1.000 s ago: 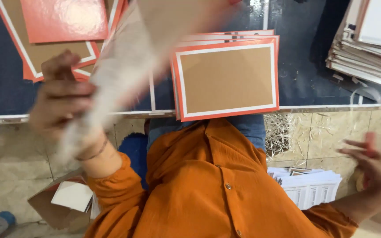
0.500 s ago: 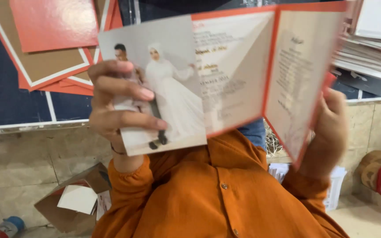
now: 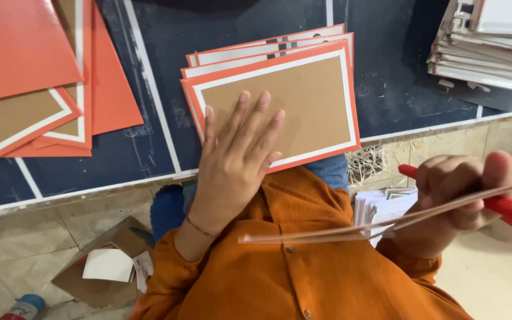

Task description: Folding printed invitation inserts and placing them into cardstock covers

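My left hand (image 3: 235, 160) lies flat, fingers spread, on the top card of a stack of brown cards with white and orange borders (image 3: 312, 83) at the near edge of a dark blue table (image 3: 392, 83). Low on the right, my right hand (image 3: 457, 198) grips a folded card (image 3: 351, 230), seen edge-on and pointing left across my orange shirt. A red object (image 3: 508, 208) sits under that hand; whether the hand also grips it is unclear.
Orange and brown cards (image 3: 31, 77) are spread at the table's left. A tall pile of white and grey cards (image 3: 487, 47) stands at the back right. On the tiled floor are an open cardboard box (image 3: 105, 269), a white paper stack (image 3: 380, 204) and a bottle (image 3: 25, 308).
Half a second ago both hands held the card open with a photo panel showing. It is now folded flat in my right hand, and my left hand has moved onto the stack.
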